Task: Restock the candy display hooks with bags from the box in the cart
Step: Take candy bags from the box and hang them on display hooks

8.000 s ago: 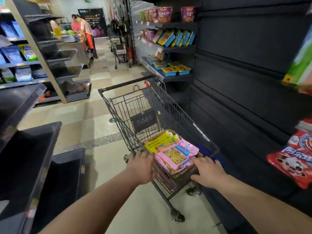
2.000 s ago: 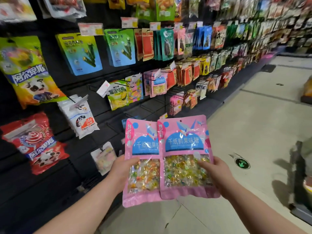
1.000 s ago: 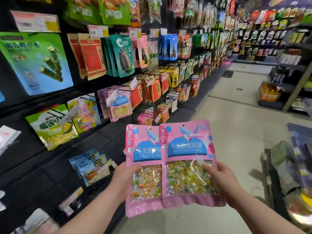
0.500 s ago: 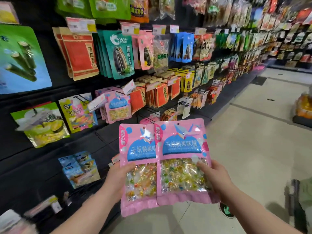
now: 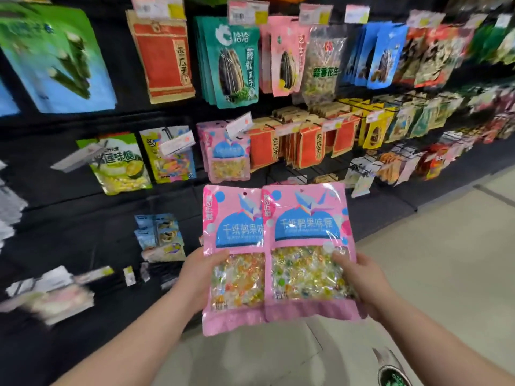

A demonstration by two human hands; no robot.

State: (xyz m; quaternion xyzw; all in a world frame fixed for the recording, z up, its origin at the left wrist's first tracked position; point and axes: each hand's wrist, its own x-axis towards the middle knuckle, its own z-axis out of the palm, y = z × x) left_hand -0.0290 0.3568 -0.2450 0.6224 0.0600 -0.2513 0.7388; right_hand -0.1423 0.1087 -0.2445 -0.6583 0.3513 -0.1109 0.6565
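While both hands grip the stock, two pink candy bags are held upright and side by side in front of the display wall. Left hand (image 5: 196, 277) is closed on the left candy bag (image 5: 235, 254), thumb on its front at the edge; right hand (image 5: 365, 282) is closed on the right candy bag (image 5: 308, 246), fingertips pressed on the clear window. Right bag overlaps the left one's inner edge.

Orientation: long axis of each bag runs vertical, printed faces toward the camera, header ends up. A small hang hole shows near the top centre of each.

Target, by judgement: the hook carrying matching pink bags (image 5: 227, 150), directly above the held pair and a little left of centre, near but apart. A price tag (image 5: 239, 124) sits at that hook's outer tip. The hook rod itself is hard to resolve; it appears to project outward from the black panel (image 5: 69, 207).

Key relation: hole ends already point toward the hook, so the coming move is mostly a lift, then a push inward toward the wall. Left bag and left hand lie nearer. One hand must likely free itself to thread a single hole.
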